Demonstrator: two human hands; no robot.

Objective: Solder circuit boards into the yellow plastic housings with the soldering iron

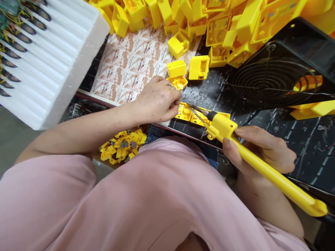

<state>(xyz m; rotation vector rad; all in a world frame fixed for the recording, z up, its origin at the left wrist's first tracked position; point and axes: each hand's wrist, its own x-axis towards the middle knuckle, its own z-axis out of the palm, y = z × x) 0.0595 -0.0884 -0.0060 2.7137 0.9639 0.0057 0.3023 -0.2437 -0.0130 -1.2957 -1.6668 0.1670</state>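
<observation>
My left hand (157, 101) grips a small yellow plastic housing (185, 114) on the black work mat (222, 97), with its fingers curled over the housing's near edge. My right hand (261, 148) is wrapped around a long yellow-handled soldering iron (272, 164). Its thin metal tip (196, 113) reaches into the housing, and the contact point is partly hidden. A round yellow part (178, 83) lies just beyond my left fingertips, and two boxy yellow casings (199, 67) stand close by.
A large heap of yellow casings (230, 28) fills the far side. A black grilled fan (272, 76) stands at right. White foam trays (60, 69) holding dark round components sit at upper left, over a printed sheet (128, 66). Small yellow parts (121, 146) lie piled near my lap.
</observation>
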